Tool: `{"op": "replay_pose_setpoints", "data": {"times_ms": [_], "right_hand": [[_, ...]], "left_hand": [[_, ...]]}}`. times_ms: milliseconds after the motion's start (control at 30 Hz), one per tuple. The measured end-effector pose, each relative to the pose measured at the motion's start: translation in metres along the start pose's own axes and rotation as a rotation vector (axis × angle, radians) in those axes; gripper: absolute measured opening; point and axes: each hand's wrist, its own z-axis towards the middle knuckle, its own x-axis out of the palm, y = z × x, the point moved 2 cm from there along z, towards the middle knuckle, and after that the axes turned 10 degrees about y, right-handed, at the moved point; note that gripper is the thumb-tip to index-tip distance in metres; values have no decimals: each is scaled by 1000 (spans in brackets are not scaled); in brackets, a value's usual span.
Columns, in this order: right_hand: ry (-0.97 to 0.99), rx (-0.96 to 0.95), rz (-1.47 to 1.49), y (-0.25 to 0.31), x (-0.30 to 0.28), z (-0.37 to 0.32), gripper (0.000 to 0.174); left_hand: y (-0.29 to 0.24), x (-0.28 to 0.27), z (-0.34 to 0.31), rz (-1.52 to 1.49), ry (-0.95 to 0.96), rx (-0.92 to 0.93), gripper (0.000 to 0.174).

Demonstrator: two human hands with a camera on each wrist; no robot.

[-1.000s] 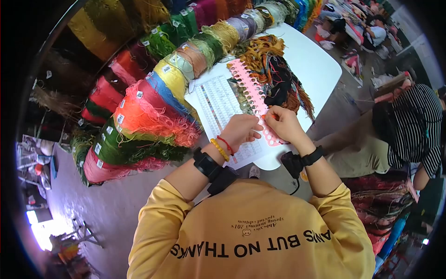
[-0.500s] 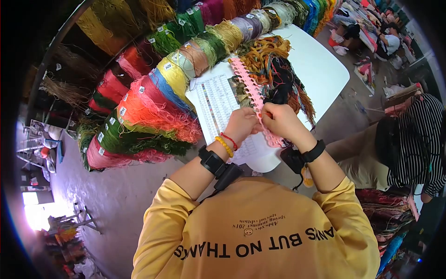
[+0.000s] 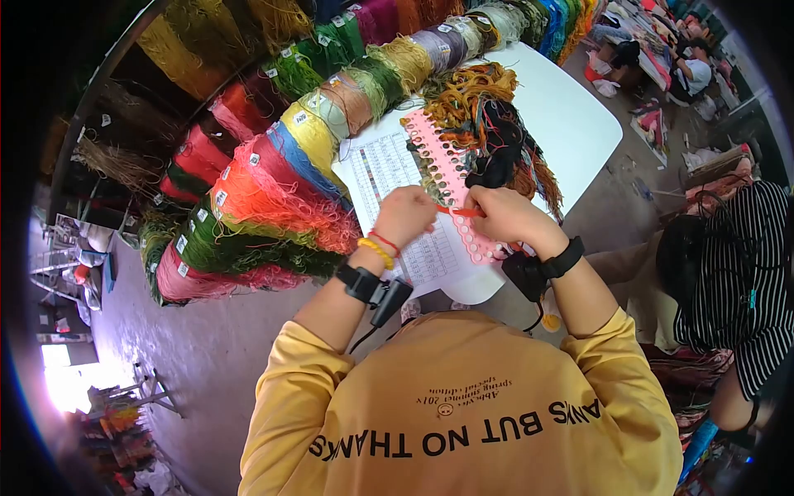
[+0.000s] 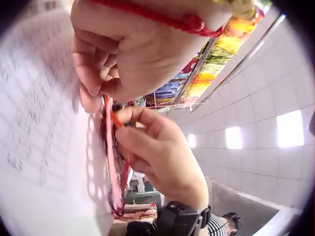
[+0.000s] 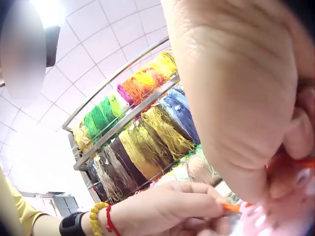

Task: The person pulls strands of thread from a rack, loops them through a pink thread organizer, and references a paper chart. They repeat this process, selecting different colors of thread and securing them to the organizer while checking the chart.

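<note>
A length of orange-red thread [image 3: 457, 212] is stretched between both hands, crossing the pink card [image 3: 440, 157] with holes along its edges. My left hand [image 3: 405, 213] pinches one end of it, over the printed sheet [image 3: 383, 169]. On the card's other side, my right hand [image 3: 509, 217] pinches the thread between thumb and fingers. In the left wrist view the orange thread [image 4: 116, 119] runs past the pink card's edge to the right hand [image 4: 160, 152]. The right wrist view shows the left fingertips [image 5: 216, 206] holding orange thread beside the card's holes.
Mustard thread bundles [image 3: 475, 93] and a black bundle [image 3: 496, 169] lie along the card on the white table [image 3: 571, 107]. A rack of coloured, tagged skeins [image 3: 289, 182] runs along the left. A person in a striped top [image 3: 736, 256] is at the right.
The hands were close together over the card; my left hand has since moved left, drawing the orange thread taut across it. The pink card, tilted half a second ago, now lies flatter.
</note>
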Motion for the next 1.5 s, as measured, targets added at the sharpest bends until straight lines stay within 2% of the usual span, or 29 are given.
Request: {"op": "replay_pose_setpoints", "data": {"times_ms": [100,233,400,467,567,667,867,967,1067,1200,1300,1333,1433,1467,1500], "right_hand": [[53,31,42,-3,5,3,17],[-31,-11,74,-10,11,5,17],[-77,-64,182,-13,14,5,16],[-42,-8,214,-8,10,2,18],[-49,12,256,-7,10,-1,18],[-93,-10,262,-11,14,-1,16],[-127,12,286,-8,14,-4,13],[-161,-6,274,-11,16,-3,13],[-203,-14,297,-14,19,-3,12],[-419,11,473,-18,28,-2,9],[-428,-107,502,28,17,-26,10],[-517,-228,194,30,20,-26,15],[-577,-188,-117,35,17,-24,25],[-510,-121,-179,30,20,-20,36],[-512,-109,-223,27,23,-18,37]], "left_hand": [[10,-17,-13,-514,59,-118,7],[5,-18,-32,-955,136,-41,6],[1,-16,-49,-1179,211,46,7],[-8,-12,-56,-1264,259,47,8],[-9,-10,-58,-1257,268,83,8],[9,-13,-52,-1031,128,217,7],[12,-10,-54,-1236,69,241,8],[1,-5,-57,-1319,30,133,10],[6,-4,-56,-1430,502,231,22],[1,6,-53,-1142,522,108,42],[-17,19,-51,-1090,380,-31,43],[-7,21,-43,-1126,463,56,41],[-8,18,-39,-970,324,106,37],[-8,15,-42,-839,184,41,32],[-8,12,-46,-794,121,66,32]]}}
